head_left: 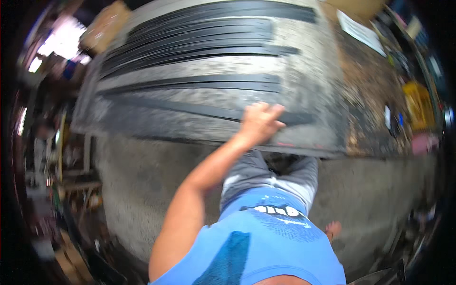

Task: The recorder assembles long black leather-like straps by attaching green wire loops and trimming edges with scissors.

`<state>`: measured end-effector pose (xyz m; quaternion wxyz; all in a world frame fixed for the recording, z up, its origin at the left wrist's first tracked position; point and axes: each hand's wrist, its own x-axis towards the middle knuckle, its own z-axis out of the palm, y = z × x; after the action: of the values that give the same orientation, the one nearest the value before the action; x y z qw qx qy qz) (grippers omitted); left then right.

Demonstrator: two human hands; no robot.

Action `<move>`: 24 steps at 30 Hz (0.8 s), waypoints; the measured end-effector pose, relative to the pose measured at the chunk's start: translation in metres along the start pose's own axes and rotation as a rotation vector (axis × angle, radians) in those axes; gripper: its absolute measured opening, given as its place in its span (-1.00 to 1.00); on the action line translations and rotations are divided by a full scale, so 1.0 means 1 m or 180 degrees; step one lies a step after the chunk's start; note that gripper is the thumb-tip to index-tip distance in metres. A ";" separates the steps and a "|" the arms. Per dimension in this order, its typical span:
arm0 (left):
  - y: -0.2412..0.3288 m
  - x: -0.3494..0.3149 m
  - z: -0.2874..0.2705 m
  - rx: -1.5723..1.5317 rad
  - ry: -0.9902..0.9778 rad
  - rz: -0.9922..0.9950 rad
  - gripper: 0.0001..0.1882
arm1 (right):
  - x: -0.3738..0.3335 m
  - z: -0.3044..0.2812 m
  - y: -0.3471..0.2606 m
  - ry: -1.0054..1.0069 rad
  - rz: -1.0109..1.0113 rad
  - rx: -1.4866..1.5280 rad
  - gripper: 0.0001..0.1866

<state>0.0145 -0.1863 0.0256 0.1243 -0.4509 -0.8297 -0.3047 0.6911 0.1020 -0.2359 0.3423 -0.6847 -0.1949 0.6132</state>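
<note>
My left hand (260, 122) reaches over the near edge of a grey, worn tabletop (311, 85), its fingers closed over a long flat black strip (204, 108). That strip slants across the table, its right end showing past my hand. Just beyond it lies a pair of similar black strips (228, 84) with small holes at their right ends. Farther back, several more black strips (199, 40) are laid in fanned rows. Away from the table, my right hand (334, 229) hangs low by my right side, a bit blurred, its fingers apart with nothing visible in them.
To the right the surface turns brown and worn, bearing a white paper sheet (362, 32), a yellow plastic container (419, 105) and small tools. A wrapped brown box (105, 26) stands at the far left. Concrete floor (142, 190) lies below, with wooden stands (80, 187) at left.
</note>
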 end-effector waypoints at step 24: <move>0.030 0.016 0.054 0.0060 0.0128 0.0694 -0.86 | -0.302 0.466 -0.085 -0.2772 -0.2461 -0.0168 -0.91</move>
<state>0.0339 -0.1302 0.0031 0.1776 -0.5312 -0.7758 -0.2906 0.1989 0.0601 0.0317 0.4125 -0.2568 -0.5687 0.6637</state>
